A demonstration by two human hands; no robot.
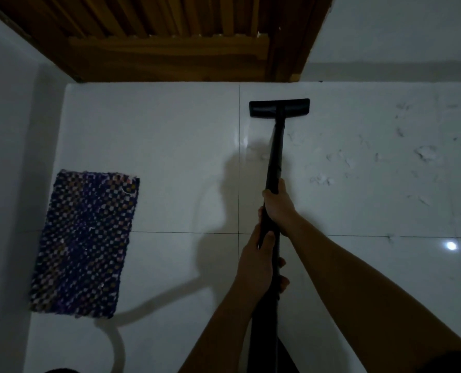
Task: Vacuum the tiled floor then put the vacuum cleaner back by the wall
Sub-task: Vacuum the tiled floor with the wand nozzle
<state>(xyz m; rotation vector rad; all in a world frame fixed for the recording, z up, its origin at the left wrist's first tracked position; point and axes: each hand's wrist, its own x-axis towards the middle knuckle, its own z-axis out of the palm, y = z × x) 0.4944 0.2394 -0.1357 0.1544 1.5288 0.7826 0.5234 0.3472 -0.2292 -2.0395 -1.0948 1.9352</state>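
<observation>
black vacuum wand (pixel 273 162) is mid-sweep on the tiled floor (pixel 170 157), its head (pixel 279 107) at 12 o'clock near the wooden door (pixel 170 36), so next should come the debris (pixel 423 153) at 2 o'clock, with right hand (pixel 279 204) clamped above left hand (pixel 259 261), arms outstretched.

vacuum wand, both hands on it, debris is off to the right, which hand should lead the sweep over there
Right. The right hand grips the vacuum wand further forward, nearer the floor head, on the side of the debris. The left hand holds lower, better as a pivot.
</observation>
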